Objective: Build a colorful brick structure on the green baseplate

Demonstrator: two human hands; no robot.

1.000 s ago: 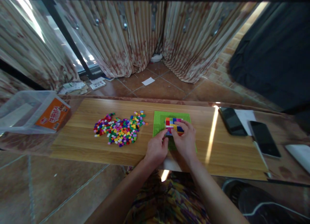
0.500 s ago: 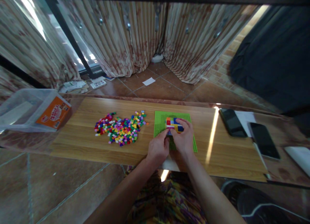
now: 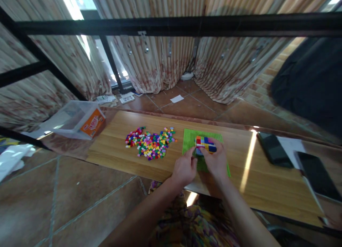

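Note:
A small block of stacked toy bricks in red, white, yellow and blue stands on a green studded baseplate. My right hand is closed around its right and front sides, the thumb on the front and the fingers over the far right part. At the front left corner, the index finger of my left hand presses against the block while its other fingers are curled in. The hands cover the block's right end and part of its front. To the left lies a spread pile of loose toy bricks in many colours.
The wooden board carries the baseplate and bricks. A clear plastic box with an orange label stands beyond its left end. Two dark phones and white paper lie at the right. A black bar crosses the far side.
The camera view has tilted and shifted, so the scene sits farther right and lower. Both hands stay at the brick block; my left index finger now reaches out straighter, with the thumb drawn back.

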